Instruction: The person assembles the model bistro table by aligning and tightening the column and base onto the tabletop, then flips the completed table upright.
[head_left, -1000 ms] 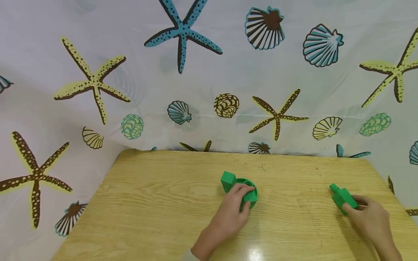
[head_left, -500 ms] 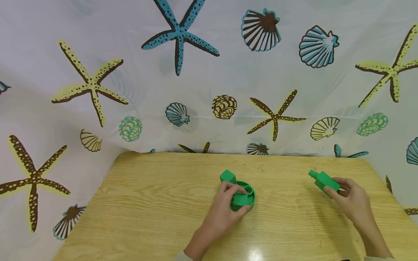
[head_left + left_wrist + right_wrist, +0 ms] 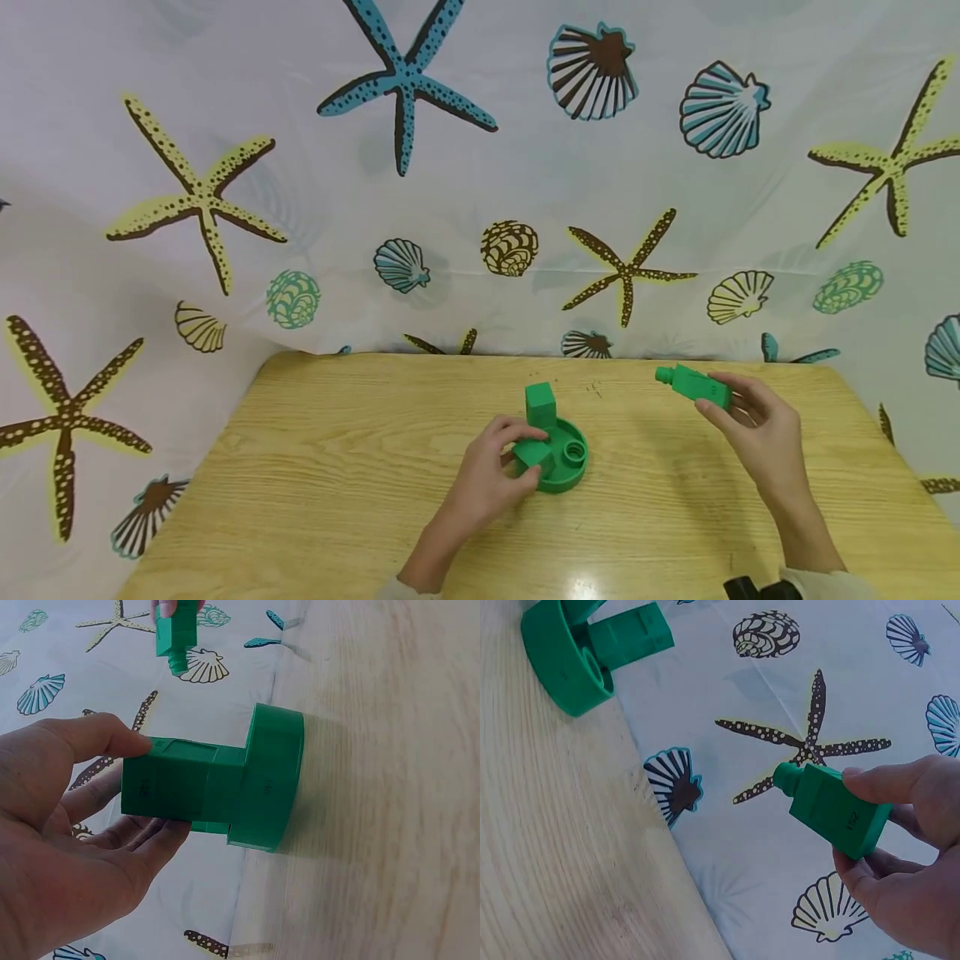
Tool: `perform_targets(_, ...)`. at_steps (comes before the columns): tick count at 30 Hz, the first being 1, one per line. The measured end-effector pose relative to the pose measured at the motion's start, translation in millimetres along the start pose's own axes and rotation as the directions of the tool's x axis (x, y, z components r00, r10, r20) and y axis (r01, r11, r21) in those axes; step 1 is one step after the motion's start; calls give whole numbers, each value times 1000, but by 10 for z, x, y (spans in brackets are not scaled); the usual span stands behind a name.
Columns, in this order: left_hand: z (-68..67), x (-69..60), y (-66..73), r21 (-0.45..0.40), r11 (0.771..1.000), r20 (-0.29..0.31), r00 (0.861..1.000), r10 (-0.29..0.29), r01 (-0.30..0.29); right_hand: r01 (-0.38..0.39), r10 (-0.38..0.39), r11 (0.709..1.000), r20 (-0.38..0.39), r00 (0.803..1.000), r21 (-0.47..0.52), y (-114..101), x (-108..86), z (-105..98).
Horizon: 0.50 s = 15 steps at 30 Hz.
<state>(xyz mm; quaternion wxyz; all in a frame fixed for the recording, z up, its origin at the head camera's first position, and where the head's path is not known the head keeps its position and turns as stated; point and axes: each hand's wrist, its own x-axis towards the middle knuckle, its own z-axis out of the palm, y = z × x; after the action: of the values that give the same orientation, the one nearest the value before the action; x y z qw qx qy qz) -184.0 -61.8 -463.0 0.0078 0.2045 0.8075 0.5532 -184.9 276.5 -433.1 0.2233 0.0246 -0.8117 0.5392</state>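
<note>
On the table stands a round green base [image 3: 564, 483] with a threaded ring socket [image 3: 575, 452] at its right side. Two green blocks rise from it: a rear block [image 3: 541, 406] and a front-left block [image 3: 533, 452], which my left hand [image 3: 483, 483] pinches between thumb and fingers. The left wrist view shows that block [image 3: 169, 780] upright on the base [image 3: 274, 776]. Off to the right, my right hand [image 3: 765, 433] holds a green block with a threaded neck [image 3: 699, 386] above the table, the neck pointing left. In the right wrist view this block [image 3: 836, 810] bears the number 152.
A pale wooden table [image 3: 337, 500] lies beneath. Behind it and at its sides hangs a white cloth [image 3: 450, 183] printed with starfish and shells. A black object [image 3: 761, 589] shows by the right sleeve at the lower edge.
My right hand has carried its block left and raised it, and the neck has swung further leftward. The base has turned under my left hand, which has moved slightly left with the gripped block.
</note>
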Motion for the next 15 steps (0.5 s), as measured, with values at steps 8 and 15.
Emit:
perform_targets(8,11,-28,-31,-34,999,-66,997,28,-31,35,-21,989,-95,995,144,-167,-9,167)
perform_targets(15,6,-80,-71,-41,998,-96,995,37,-41,24,-26,983,4,1000,182,-186,-109,271)
